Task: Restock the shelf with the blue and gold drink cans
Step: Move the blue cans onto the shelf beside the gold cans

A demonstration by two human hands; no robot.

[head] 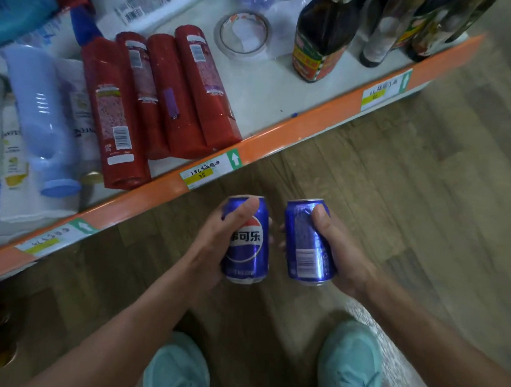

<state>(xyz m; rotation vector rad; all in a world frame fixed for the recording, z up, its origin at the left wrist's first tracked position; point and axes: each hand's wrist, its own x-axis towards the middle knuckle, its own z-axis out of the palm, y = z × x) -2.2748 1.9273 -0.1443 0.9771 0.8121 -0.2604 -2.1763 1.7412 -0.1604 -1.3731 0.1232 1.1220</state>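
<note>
Both forearms reach fwd, side by side. L hand (pixel 215 244) wraps a blue can (pixel 248 240), logo facing up. R hand (pixel 338 255) grips 2nd blue can (pixel 308 243). Both cans roughly upright, tops tipped twd the shelf (pixel 287 93), held just short of its orange edge (pixel 146 198), above the wood floor (pixel 397 202).

Below you is a floor (pixel 384 177) of brown planks with a wood pattern. In front of you a shelf (pixel 263 98) runs slanted across the view; its board is white and its front edge (pixel 297 127) is orange. On this edge you see paper price labels (pixel 209 171) (the handwriting is too blurred to read) with green arrow marks. On the board some red bottles (pixel 164 98) lie flat, dark glass bottles (pixel 320 41) stand at the right, and a tape roll (pixel 243 34) lies between them. The light is soft and even.
</note>
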